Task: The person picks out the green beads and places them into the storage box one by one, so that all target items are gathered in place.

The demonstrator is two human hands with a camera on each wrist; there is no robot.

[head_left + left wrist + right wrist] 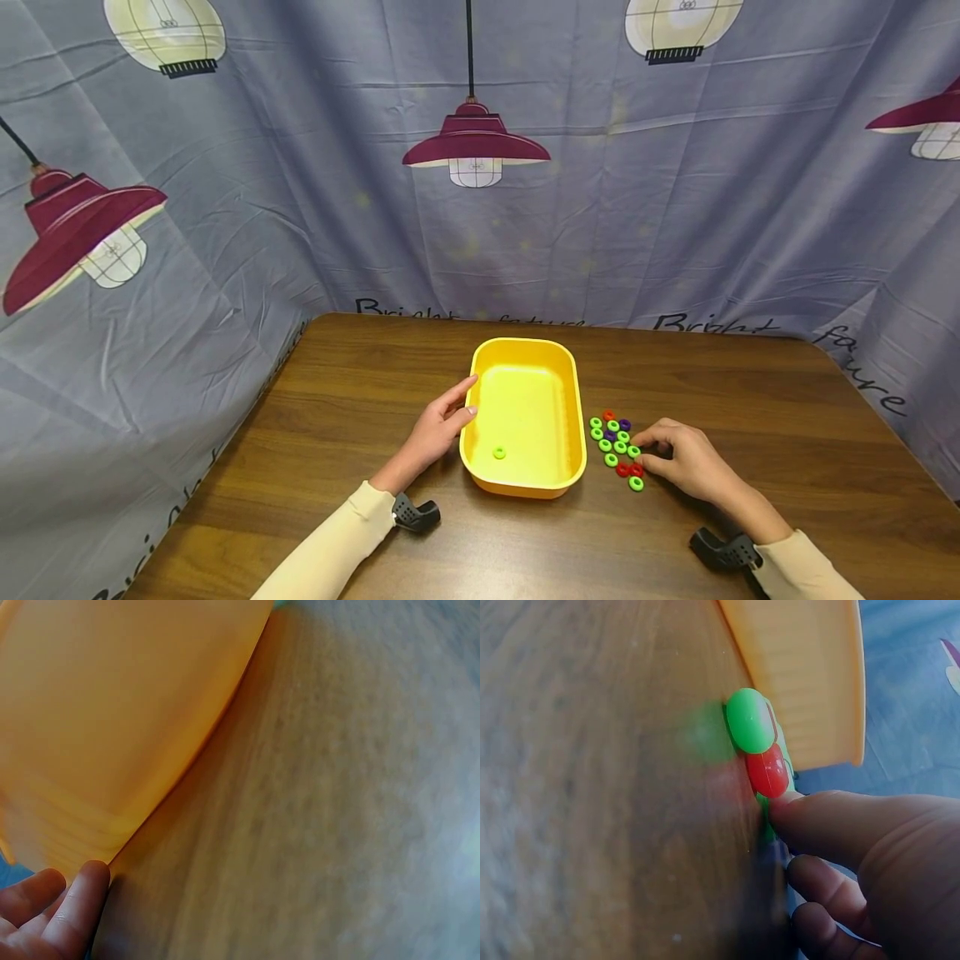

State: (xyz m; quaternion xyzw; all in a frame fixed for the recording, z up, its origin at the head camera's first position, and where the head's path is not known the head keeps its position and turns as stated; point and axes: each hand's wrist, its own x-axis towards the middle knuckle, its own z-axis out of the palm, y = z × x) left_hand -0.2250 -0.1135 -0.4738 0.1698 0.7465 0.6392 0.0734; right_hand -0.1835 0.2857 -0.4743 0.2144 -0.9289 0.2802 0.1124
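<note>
A yellow plastic tray (pixel 525 483) sits on the table, with one small green ring (pixel 498 452) lying inside near its front left. At the tray's left side, my left hand (pixel 438 425) touches the rim with thumb and fingers extended; the fingertips (pixel 90 881) meet the tray's wall in the left wrist view. To the right of the tray lies a loose cluster of green, red and purple rings. My right hand (pixel 686 457) pinches a green ring (pixel 633 452) between thumb and forefinger at the cluster's right edge. A red ring (pixel 768 771) lies right by the thumb.
The brown wooden table (pixel 375 358) extends around the tray. A grey-blue curtain (pixel 480 242) printed with lamps hangs behind it and along the sides. Black wrist camera mounts (pixel 416 514) are on both wrists.
</note>
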